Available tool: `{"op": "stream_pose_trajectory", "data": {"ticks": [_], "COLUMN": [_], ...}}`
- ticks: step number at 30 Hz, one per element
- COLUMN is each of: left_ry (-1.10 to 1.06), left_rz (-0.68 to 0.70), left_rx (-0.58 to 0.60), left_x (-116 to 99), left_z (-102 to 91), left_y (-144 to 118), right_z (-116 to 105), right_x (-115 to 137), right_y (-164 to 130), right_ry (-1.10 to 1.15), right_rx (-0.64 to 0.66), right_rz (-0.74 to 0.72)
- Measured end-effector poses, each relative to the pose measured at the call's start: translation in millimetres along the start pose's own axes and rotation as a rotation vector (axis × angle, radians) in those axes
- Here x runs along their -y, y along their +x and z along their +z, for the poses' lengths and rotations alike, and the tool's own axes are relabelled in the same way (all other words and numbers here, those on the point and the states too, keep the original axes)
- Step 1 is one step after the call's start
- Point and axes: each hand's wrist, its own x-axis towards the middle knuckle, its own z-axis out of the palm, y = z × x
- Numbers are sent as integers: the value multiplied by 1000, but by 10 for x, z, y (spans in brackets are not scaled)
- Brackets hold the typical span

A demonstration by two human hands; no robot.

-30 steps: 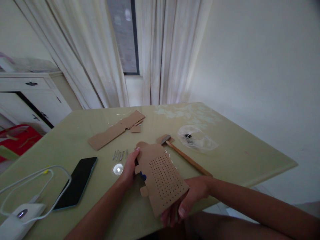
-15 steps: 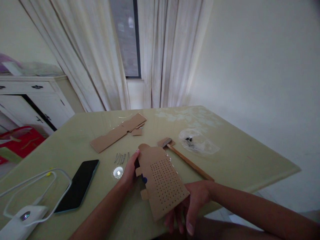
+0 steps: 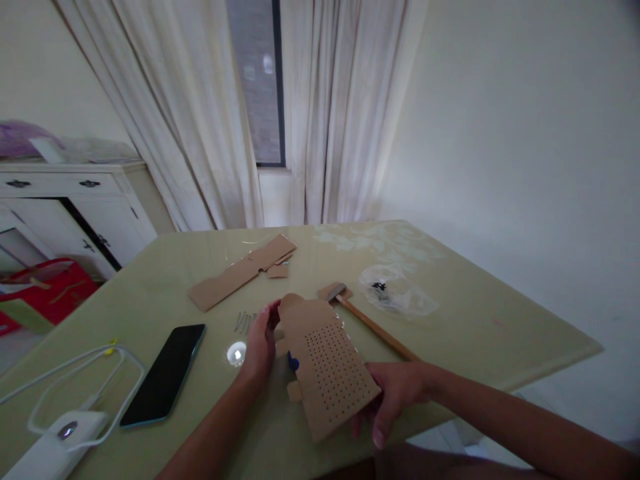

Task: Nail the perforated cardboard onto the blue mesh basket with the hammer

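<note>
Both hands hold a perforated cardboard piece [image 3: 327,363] tilted above the near edge of the greenish surface [image 3: 480,320]. The right hand [image 3: 395,397] has its grip closed on the piece's lower right corner, fingers curled underneath it. The left hand [image 3: 260,340] presses against the piece's upper left edge, fingers closed around a dark blue object [image 3: 293,362] mostly hidden behind the cardboard. Just left of that hand lie a few nails [image 3: 244,322] and a small shiny round thing [image 3: 236,353]. A wooden-handled hammer [image 3: 370,321] rests just beyond the piece, with a clear plastic bag [image 3: 397,297] near it. Further left are a black phone [image 3: 165,373], a white cable [image 3: 80,393] and flat cardboard strips [image 3: 243,272].
</note>
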Motion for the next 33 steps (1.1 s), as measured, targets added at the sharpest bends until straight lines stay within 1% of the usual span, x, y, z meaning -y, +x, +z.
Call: {"op": "stream_pose_trajectory", "data": {"ticks": [4, 6, 8, 12, 15, 20, 22, 24, 26, 28, 30, 33], "left_ry": [91, 110, 119, 129, 142, 162, 168, 173, 179, 183, 183, 181], "left_rz": [214, 271, 310, 323, 306, 285, 283, 282, 282, 284, 289, 297], "left_rx": [-81, -109, -112, -70, -25, 47, 65, 77, 84, 85, 83, 84], "left_x": [16, 1, -16, -17, 10, 66, 81, 89, 91, 89, 87, 92], "left_z": [-118, -164, -185, -175, -172, -193, -203, -215, -228, -238, -244, -246], "left_y": [35, 13, -22, -74, -82, -83, -88, -95, -103, -111, -115, -111], "right_z": [-8, -5, 3, 14, 4, -36, -65, -111, -177, -249, -308, -353], "right_x": [73, 119, 142, 107, 85, 198, 247, 269, 267, 252, 229, 168], "right_y": [-36, -52, -60, -63, -81, -192, -259, -330, -396, -450, -490, -522], "right_ry": [-88, -149, -205, -334, -424, -663, -812, -970, -1074, -1088, -1062, -1031], "right_rx": [-30, -33, -40, -112, -169, -251, -357, -530, -717, -862, -981, -1112], "right_rz": [-9, -7, -10, -24, -3, -21, 13, 78, 128, 164, 194, 211]}}
